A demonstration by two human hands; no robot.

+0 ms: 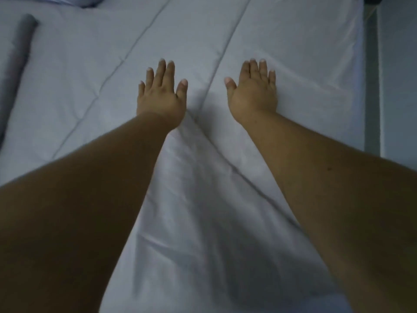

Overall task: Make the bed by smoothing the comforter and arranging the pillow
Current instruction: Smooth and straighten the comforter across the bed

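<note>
A pale grey-white quilted comforter [90, 71] covers the bed and fills most of the view, with stitched seams running diagonally. My left hand [161, 93] lies flat on it, palm down, fingers straight and slightly spread. Beside it, across a seam, my right hand [253, 91] also presses flat on the fabric with straight fingers. Small wrinkles show in the cloth between my forearms. A corner of a pillow [89, 0] peeks in at the top left edge.
A darker grey rolled or folded strip of fabric [17, 62] runs along the left side of the bed. The bed's right edge meets a pale frame or wall strip [371, 86], with a dark object at the top right corner.
</note>
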